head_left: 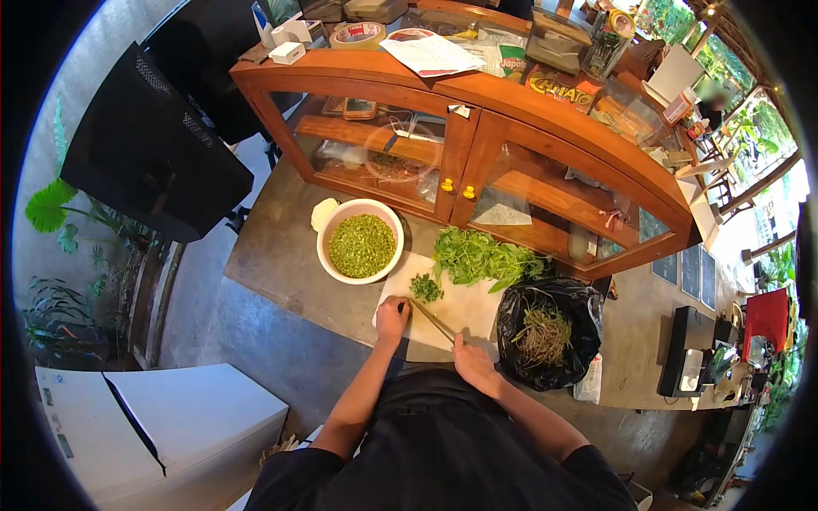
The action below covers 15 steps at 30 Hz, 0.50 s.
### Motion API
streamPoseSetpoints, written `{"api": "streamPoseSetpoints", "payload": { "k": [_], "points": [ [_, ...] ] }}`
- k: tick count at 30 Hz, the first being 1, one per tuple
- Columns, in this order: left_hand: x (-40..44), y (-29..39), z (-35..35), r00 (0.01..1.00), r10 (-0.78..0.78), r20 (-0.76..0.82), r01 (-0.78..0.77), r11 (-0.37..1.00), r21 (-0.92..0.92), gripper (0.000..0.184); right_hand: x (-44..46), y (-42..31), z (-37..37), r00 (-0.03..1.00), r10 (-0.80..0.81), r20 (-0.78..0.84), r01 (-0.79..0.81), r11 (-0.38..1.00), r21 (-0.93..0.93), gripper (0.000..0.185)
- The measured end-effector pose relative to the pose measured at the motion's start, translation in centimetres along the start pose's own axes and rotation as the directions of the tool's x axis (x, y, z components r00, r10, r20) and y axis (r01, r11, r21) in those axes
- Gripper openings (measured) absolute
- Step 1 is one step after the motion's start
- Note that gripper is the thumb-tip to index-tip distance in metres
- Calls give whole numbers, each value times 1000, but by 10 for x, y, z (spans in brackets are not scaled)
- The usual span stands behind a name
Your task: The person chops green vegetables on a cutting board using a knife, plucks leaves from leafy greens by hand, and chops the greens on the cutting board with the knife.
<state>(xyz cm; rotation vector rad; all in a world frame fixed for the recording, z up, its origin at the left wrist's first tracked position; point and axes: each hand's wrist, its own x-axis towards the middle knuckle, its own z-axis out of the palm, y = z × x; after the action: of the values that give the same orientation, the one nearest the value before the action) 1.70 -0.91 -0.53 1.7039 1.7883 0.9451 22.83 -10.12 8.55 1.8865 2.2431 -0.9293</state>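
Note:
A knife [433, 319] slants across the white cutting board [473, 319], its near end in my right hand [475, 361], which is closed around it. My left hand [392, 320] is closed at the board's left edge, beside the blade's far end; a small dark bit shows at its fingers, too small to name. Just beyond the blade lies a little heap of chopped green herbs [427, 288]. Leafy green stems [477, 255] spread along the back of the board. A white bowl [321, 249] full of chopped green pieces [362, 245] stands to the left.
A black plastic bag [588, 336] holding roots and stems [544, 335] sits right of the board. Behind stands a wooden glass-door cabinet [464, 162] with packets and tape on top. A white fridge [204, 417] and a black speaker [153, 153] are at the left.

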Motion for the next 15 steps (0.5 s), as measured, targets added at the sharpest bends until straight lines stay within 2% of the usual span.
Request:
{"api": "streamPoseSetpoints", "payload": {
  "k": [5, 8, 13, 15],
  "points": [
    [-1, 3, -2, 999, -19, 32, 19, 1000, 3, 10, 20, 18, 46, 999, -33, -13, 33, 999, -29, 23],
    [-1, 2, -1, 999, -27, 35, 26, 1000, 18, 11, 33, 22, 46, 999, -42, 20, 43, 999, -18, 20],
    [0, -1, 1, 1000, -24, 1, 24, 1000, 11, 12, 20, 29, 39, 996, -32, 82, 30, 999, 25, 27],
    [-1, 1, -1, 999, -29, 47, 27, 999, 33, 12, 14, 28, 33, 994, -25, 103, 25, 1000, 0, 27]
  ]
}}
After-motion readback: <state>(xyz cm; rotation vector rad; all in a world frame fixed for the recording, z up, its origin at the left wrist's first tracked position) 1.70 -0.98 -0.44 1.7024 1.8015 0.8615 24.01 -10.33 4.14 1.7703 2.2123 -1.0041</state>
